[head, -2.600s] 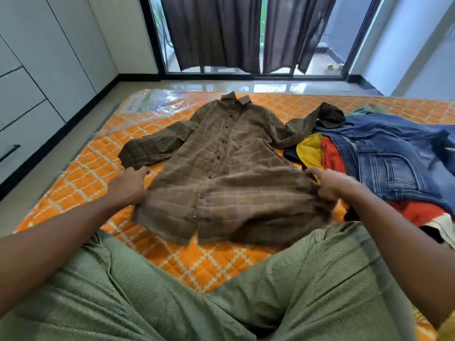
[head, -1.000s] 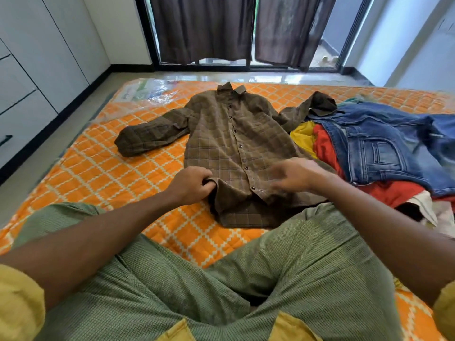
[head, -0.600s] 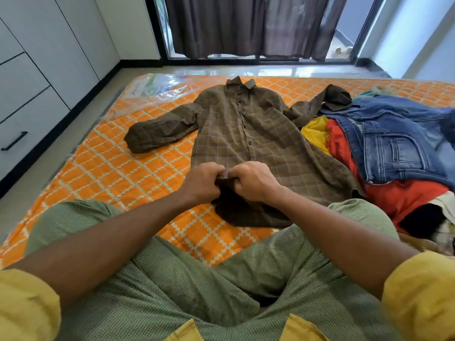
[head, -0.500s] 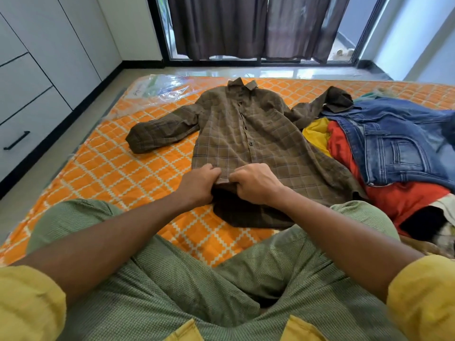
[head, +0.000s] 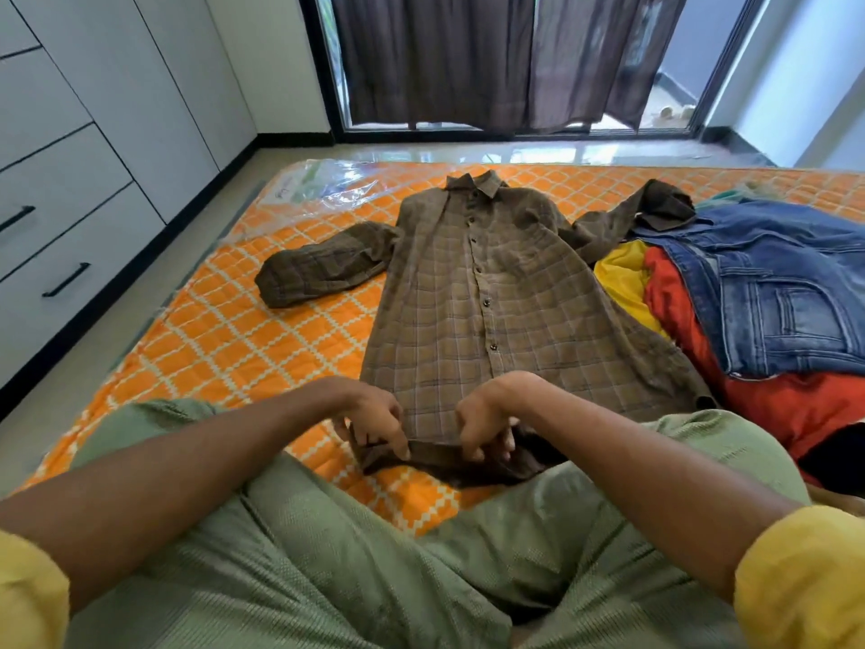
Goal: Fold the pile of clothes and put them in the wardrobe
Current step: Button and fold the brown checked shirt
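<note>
Shirt (head: 472, 311), brown and checked, lies buttoned and front-up on an orange quilted mattress (head: 224, 339), its collar pointing away toward the window and its hem nearest the seated person. The left hand (head: 374, 419) has its fingers curled downward and pinches the hem edge near the shirt's left side. The right hand (head: 487, 423) sits just beside it, fingers likewise bent over and gripping the same dark strip of hem, which is bunched and turned so that the darker inner side shows between the two hands. The shirt's left sleeve bends outward and rests flat on the mattress, while the other sleeve runs up to the right, its cuff lying against the top of a denim jacket (head: 772, 283). That jacket rests on a pile with a red garment (head: 795, 405) and a yellow garment (head: 622, 283) beneath it, and the shirt's right edge touches this pile. Green trousers (head: 374, 578) cover the person's crossed legs in the foreground, close against the hem. Clear plastic wrap (head: 327, 185) covers the far left corner of the mattress. Pale wardrobe doors and drawers (head: 93, 133) line the left wall, well apart from the shirt, and dark curtains (head: 468, 53) hang over the glass door beyond.
</note>
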